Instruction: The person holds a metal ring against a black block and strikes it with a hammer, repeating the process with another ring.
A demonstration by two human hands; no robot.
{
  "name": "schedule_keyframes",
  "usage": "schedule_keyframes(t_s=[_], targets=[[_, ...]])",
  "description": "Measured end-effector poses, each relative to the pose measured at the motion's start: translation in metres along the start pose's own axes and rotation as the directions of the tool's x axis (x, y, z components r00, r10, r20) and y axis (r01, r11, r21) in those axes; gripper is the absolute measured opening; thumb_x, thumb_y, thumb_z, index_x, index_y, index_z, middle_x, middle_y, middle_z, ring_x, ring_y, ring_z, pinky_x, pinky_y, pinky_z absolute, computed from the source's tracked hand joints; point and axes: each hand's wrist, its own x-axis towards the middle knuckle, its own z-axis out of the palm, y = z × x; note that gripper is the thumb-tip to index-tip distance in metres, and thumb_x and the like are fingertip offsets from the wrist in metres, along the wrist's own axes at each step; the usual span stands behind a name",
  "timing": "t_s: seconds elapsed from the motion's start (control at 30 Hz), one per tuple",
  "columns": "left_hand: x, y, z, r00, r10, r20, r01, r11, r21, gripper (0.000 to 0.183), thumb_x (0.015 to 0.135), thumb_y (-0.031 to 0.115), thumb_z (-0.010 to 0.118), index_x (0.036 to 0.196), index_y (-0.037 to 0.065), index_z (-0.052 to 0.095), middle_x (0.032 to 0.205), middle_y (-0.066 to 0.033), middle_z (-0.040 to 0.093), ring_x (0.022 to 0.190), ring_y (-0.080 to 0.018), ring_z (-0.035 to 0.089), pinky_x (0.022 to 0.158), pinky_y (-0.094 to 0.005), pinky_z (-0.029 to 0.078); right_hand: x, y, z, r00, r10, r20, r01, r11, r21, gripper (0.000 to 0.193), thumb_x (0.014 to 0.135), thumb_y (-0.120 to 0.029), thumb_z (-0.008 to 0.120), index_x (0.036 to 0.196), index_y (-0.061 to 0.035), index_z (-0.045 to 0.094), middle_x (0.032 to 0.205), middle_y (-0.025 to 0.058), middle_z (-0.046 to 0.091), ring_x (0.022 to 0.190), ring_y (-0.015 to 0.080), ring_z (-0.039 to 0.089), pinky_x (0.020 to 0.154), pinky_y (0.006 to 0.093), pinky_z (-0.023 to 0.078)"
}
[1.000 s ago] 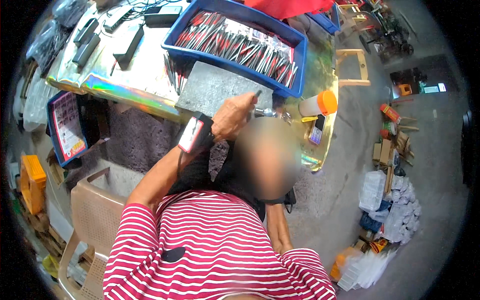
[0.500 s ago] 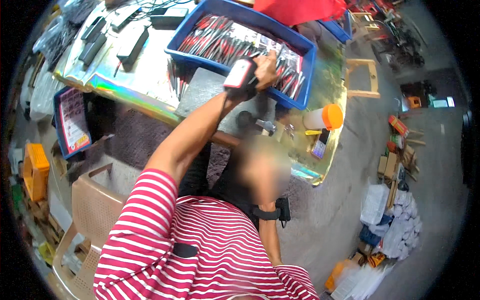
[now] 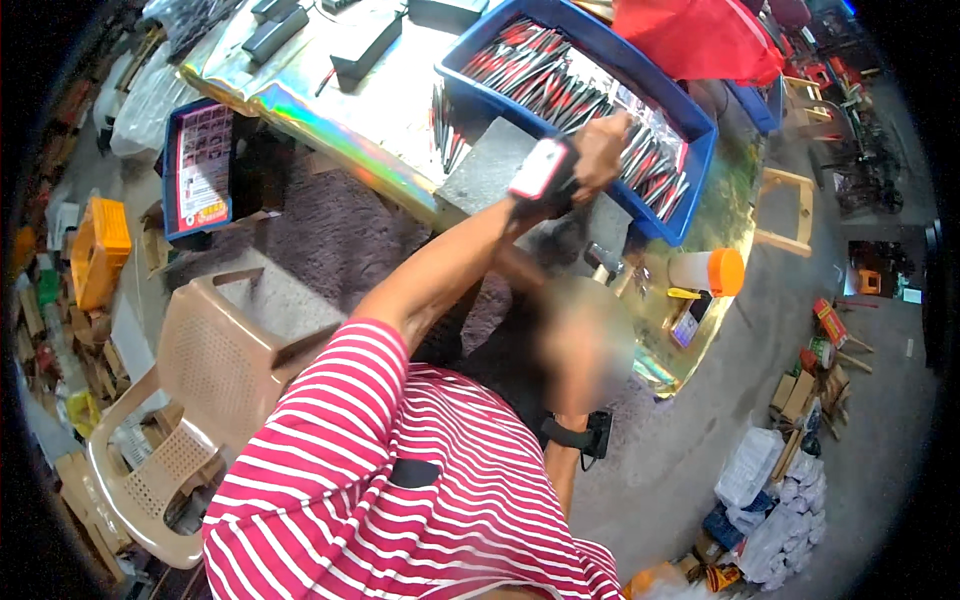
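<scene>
My left hand (image 3: 598,152) reaches over the near rim of a blue plastic bin (image 3: 460,78). Its fingers look curled in a pinch, and what is in them is hidden. Inside the bin lie rows of slim pen-like rods (image 3: 535,65) in red, black and silver. A few more rods (image 3: 443,130) lie on the table left of a flat grey slab (image 3: 490,165). My right hand (image 3: 582,345) is low in front of my body, below a hammer (image 3: 602,262) at the table's near side; blur covers its fingers.
An orange-lidded jar (image 3: 705,272) and a phone (image 3: 692,318) are on the table's right end. Black box-shaped devices (image 3: 368,48) stand at its left. A beige plastic chair (image 3: 215,350) is beside me. Wrapped bundles (image 3: 780,510) lie on the floor at right.
The view has turned, so the table and bin appear further right. My left hand stays over the bin, its fingers now more curled. My right hand remains low and blurred.
</scene>
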Motion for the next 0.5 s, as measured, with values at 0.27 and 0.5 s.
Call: schedule_keyframes(t_s=[0.27, 0.5], targets=[[-0.065, -0.074, -0.129, 0.907, -0.32, -0.274, 0.33, 0.944, -0.009, 0.019, 0.071, 0.004, 0.05, 0.088, -0.002, 0.053, 0.08, -0.0174, 0.06, 0.071, -0.0253, 0.061, 0.067, -0.0307, 0.048, -0.003, -0.005, 0.0, 0.987, -0.09, -0.133, 0.085, 0.996, -0.041, 0.037, 0.088, -0.035, 0.039, 0.091, 0.0006, 0.049, 0.072, 0.0067, 0.053, 0.059, 0.0129, 0.054, 0.055, 0.025, 0.046], [-0.089, -0.147, -0.129, 0.932, -0.338, -0.129, 0.36, 0.898, 0.252, 0.026, 0.066, 0.021, 0.064, 0.08, 0.001, 0.054, 0.066, -0.0139, 0.059, 0.058, -0.0223, 0.058, 0.051, -0.0322, 0.044, -0.002, -0.005, -0.016, 0.989, -0.066, -0.135, 0.067, 0.998, 0.007, 0.027, 0.085, -0.027, 0.047, 0.085, -0.0009, 0.051, 0.072, 0.0048, 0.054, 0.057, 0.0087, 0.051, 0.048, 0.0186, 0.04]])
